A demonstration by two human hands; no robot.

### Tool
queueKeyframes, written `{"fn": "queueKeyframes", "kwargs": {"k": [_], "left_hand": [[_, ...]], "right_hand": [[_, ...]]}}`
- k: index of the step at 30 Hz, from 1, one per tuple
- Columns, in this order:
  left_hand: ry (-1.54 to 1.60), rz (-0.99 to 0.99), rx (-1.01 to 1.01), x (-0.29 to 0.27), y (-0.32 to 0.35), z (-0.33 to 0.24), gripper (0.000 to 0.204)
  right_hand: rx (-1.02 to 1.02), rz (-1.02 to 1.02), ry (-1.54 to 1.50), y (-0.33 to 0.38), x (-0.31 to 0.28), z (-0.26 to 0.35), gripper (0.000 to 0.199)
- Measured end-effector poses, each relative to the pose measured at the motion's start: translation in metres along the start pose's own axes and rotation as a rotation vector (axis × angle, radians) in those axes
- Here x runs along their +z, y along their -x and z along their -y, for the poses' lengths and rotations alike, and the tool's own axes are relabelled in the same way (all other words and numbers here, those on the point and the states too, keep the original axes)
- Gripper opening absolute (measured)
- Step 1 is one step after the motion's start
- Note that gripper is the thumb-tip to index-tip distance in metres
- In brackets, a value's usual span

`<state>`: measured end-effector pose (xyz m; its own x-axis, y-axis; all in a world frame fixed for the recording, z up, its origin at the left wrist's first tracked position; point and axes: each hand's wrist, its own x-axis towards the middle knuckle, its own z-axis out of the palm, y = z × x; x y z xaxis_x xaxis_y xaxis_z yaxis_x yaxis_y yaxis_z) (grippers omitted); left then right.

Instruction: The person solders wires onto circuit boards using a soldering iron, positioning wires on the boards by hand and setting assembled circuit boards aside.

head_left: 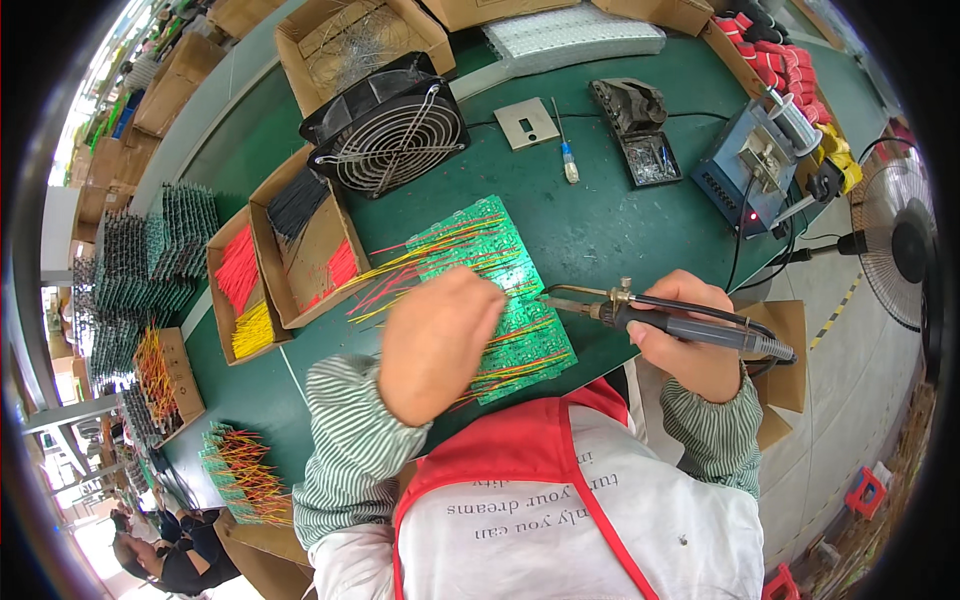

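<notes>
A green circuit board panel [530,345] lies on the table before me, with red and yellow wires [440,240] running across it and out past its left side. My left hand [440,340] is closed over the panel's left part, fingertips pressed together near the board's middle. What they pinch is hidden. In my right hand [700,365] is a soldering iron [690,327] with a thin metal feed tube along its top. Its tip points left and meets or hovers just over the board beside my left fingertips; I cannot tell which.
Cardboard trays of red, yellow and black wires [295,205] stand left. Behind are a black fan [390,130], a metal plate [526,124], a screwdriver [568,160] and a black box [640,135]. A blue soldering station [745,165] sits right. Wired boards [240,470] stand lower left.
</notes>
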<state>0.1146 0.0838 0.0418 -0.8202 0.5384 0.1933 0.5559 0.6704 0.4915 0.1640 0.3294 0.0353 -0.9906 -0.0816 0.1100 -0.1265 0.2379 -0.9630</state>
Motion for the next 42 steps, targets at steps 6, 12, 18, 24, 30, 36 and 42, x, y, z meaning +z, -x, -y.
{"fn": "queueKeyframes", "kwargs": {"k": [6,12,18,24,30,36,42], "left_hand": [[0.11,0.077,-0.052,0.024,-0.008,-0.001,0.007],[0.139,0.094,-0.071,0.025,-0.009,0.003,0.007],[0.137,0.107,-0.075,0.025,-0.011,0.004,0.006],[0.13,0.109,-0.072,0.024,-0.011,0.004,0.007],[0.137,0.1,-0.065,0.025,-0.011,0.004,0.007],[0.069,0.076,-0.053,0.002,0.005,0.017,0.006],[0.002,-0.086,-0.514,-0.069,0.024,0.105,0.014]], "right_hand": [[0.02,-0.014,0.048,0.002,-0.005,0.001,0.015],[0.026,-0.017,0.01,0.001,-0.002,-0.003,0.015],[0.029,-0.002,-0.002,-0.002,-0.001,-0.006,0.014],[0.064,-0.009,-0.001,-0.001,-0.002,-0.005,0.016],[0.061,-0.056,-0.038,0.0,-0.005,-0.003,0.017],[0.117,-0.079,-0.073,0.002,-0.006,0.001,0.016],[0.151,-0.071,-0.09,-0.002,-0.006,0.003,0.016]]}}
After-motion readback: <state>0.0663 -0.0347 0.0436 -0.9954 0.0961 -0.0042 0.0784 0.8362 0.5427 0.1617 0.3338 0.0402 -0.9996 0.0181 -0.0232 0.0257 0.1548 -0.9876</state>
